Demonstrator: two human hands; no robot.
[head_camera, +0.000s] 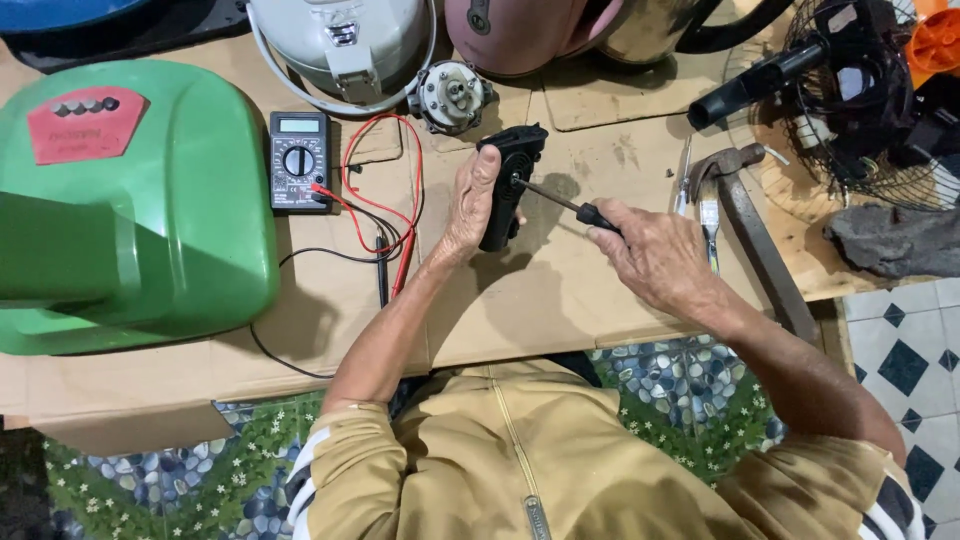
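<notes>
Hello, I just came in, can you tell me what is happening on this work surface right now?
A person sits at a cardboard-covered surface. The left hand holds a black plastic housing upright, and the right hand presses a screwdriver with its tip against the side of that housing. Nearby lie a multimeter with red and black leads, a small electric motor, a hammer and a large green cover.

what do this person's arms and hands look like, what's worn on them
Both hands are bare, the left hand and right hand without gloves, rings or a watch. The mustard-tan zip jacket has sleeves pushed up near the elbows, ending in dark-and-white striped cuffs.
</notes>
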